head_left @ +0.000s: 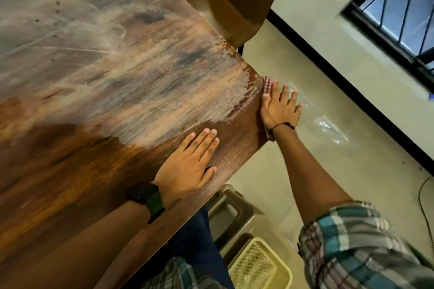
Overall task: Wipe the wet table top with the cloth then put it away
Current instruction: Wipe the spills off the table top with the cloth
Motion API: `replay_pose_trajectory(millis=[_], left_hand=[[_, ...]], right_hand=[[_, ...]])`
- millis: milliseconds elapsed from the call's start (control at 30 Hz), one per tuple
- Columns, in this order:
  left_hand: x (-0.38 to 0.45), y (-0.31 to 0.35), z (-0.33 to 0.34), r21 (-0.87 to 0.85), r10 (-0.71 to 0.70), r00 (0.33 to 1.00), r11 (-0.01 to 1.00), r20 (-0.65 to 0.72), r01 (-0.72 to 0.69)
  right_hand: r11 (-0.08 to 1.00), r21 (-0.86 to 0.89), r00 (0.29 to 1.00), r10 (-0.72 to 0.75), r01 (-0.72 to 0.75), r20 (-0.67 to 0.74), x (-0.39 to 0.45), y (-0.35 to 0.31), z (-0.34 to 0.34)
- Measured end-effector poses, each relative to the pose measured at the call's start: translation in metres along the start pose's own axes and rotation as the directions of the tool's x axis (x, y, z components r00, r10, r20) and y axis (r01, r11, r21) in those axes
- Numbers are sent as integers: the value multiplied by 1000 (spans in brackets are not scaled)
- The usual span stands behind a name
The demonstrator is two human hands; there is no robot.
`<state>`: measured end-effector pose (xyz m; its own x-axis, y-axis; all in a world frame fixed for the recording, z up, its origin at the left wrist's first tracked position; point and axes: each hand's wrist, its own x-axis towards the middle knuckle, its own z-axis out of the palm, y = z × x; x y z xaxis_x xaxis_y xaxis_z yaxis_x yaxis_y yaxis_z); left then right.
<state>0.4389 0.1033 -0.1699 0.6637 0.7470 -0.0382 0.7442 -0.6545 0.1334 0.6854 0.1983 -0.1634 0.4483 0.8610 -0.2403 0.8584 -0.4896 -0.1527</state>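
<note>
The brown wooden table top [122, 82] fills the left of the head view, streaked with a pale wet film and a dry dark patch near me. My right hand [280, 107] presses a red-and-white checked cloth [267, 83] against the table's right edge, fingers spread and reaching past the edge. Most of the cloth is hidden under that hand; a strip shows at the fingertips and a bit by the wrist. My left hand [190, 164] lies flat on the dry part of the table top, palm down, holding nothing. A dark watch sits on the left wrist.
A brown chair [234, 0] stands at the table's far right side. Below the near edge are a grey plastic stool [234, 211] and a yellow mesh basket [260, 265]. The pale floor [328, 129] has wet glints; a black-framed window [399, 7] is in the wall.
</note>
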Motion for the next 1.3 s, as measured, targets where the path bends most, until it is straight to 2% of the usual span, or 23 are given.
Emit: replay_pose_trajectory(millis=[100, 267, 400, 533, 600, 700, 767, 833, 1000, 1167, 1300], left_hand=[[1, 0, 0, -4, 2, 1000, 1000, -13, -2], [2, -1, 2, 9, 1, 1000, 1000, -21, 0], [2, -3, 4, -9, 15, 1000, 1000, -21, -15], [3, -4, 8, -32, 12, 999, 999, -48, -13], [3, -5, 10, -35, 9, 999, 999, -52, -10], [2, -3, 12, -35, 12, 998, 999, -62, -14], [2, -3, 12, -43, 6, 998, 999, -56, -8], [4, -4, 11, -40, 1, 998, 999, -55, -3], [2, -3, 10, -50, -14, 1000, 999, -25, 13], [3, -3, 1, -119, -164, 983, 981, -83, 153], [2, -3, -3, -151, -202, 974, 971, -98, 186]], right_hand=[[994, -67, 995, -94, 91, -35, -52, -11, 17], [925, -78, 927, -365, 372, 88, -140, -23, 31], [830, -151, 832, -551, 538, -66, -110, -16, 21], [845, -2, 844, -535, 535, -46, -60, -22, 21], [868, -18, 866, -495, 496, -72, -39, -23, 18], [935, -14, 929, -354, 355, -104, 19, -30, 7], [964, 88, 966, -243, 251, -91, 56, -44, -2], [968, 148, 978, -192, 201, -76, 70, -55, -3], [943, -97, 945, -323, 317, -49, 14, -60, 16], [825, -145, 833, -553, 546, -7, -87, -56, 46], [759, -195, 774, -633, 621, 6, -111, -40, 57]])
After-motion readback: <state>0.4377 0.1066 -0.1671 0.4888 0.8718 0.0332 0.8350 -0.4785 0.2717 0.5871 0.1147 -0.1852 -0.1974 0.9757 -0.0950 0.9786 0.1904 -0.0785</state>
